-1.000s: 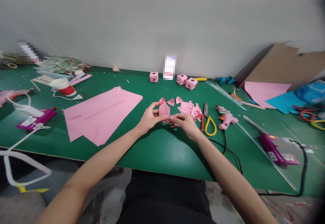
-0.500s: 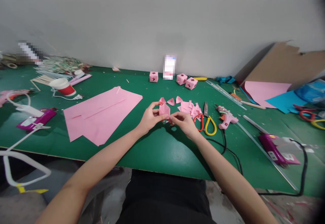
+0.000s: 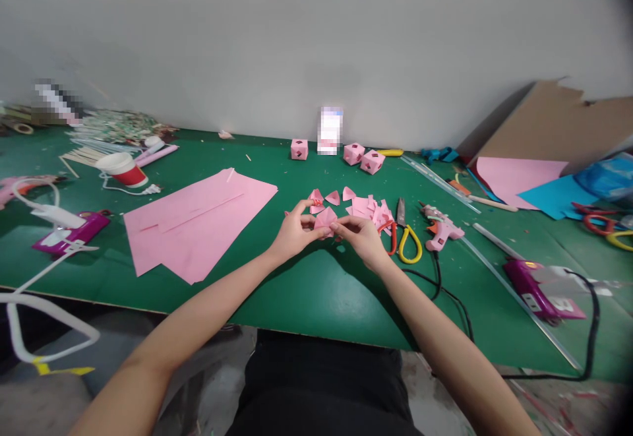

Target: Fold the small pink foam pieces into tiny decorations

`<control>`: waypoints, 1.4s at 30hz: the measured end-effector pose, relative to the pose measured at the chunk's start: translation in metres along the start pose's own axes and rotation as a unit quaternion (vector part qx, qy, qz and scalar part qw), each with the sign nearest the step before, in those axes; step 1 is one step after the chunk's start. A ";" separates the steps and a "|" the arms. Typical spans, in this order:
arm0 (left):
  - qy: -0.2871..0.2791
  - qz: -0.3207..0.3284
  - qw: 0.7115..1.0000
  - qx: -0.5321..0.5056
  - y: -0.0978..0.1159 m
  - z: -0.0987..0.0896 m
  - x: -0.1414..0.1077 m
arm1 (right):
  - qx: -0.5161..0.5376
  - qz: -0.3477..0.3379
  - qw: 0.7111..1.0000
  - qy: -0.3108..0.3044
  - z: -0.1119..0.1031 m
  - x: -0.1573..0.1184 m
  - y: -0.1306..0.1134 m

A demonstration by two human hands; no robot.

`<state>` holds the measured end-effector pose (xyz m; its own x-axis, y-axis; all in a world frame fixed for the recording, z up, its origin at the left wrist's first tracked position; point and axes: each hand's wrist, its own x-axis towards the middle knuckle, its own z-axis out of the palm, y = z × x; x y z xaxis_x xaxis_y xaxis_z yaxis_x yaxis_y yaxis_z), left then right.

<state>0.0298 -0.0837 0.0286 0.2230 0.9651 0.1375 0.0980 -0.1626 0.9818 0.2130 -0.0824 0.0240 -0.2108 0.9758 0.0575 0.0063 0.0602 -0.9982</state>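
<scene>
Between both hands is a small folded piece of pink paper [image 3: 325, 218], held above the green table. My left hand [image 3: 295, 230] pinches it from the left, thumb in front and fingers behind. On the other side my right hand [image 3: 360, 235] grips its right edge between thumb and fingertips. Just beyond lie small folded pink paper pieces [image 3: 333, 197]. By my right hand are a heap of pink paper scraps [image 3: 370, 210] and scissors [image 3: 408, 241] with red and yellow handles. Farther back sit three pink paper cubes [image 3: 299, 150] with dark openings.
Large pink paper sheets [image 3: 208, 225] lie at left, near a paper cup [image 3: 121, 167] and a purple power strip [image 3: 74, 231]. To the right are a pink glue gun [image 3: 442, 231] with a black cable and another purple power strip [image 3: 541, 291]. A phone [image 3: 330, 131] leans against the wall.
The pink paper piece has been turned and tilted in my hands, so a different face shows. My fingers have shifted slightly around it. Everything else on the table stays where it was.
</scene>
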 end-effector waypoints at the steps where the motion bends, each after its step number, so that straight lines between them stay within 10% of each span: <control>1: 0.000 -0.003 1.000 -0.002 0.000 0.000 0.000 | 0.004 0.004 1.000 0.003 0.000 0.000 0.000; 42: 0.014 -0.005 1.000 0.002 0.004 0.001 -0.002 | -0.005 -0.015 1.000 0.000 0.002 0.000 0.002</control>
<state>0.0312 -0.0863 0.0320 0.1940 0.9722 0.1314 0.1037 -0.1535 0.9827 0.2115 -0.0828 0.0217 -0.2117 0.9735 0.0869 0.0104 0.0912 -0.9958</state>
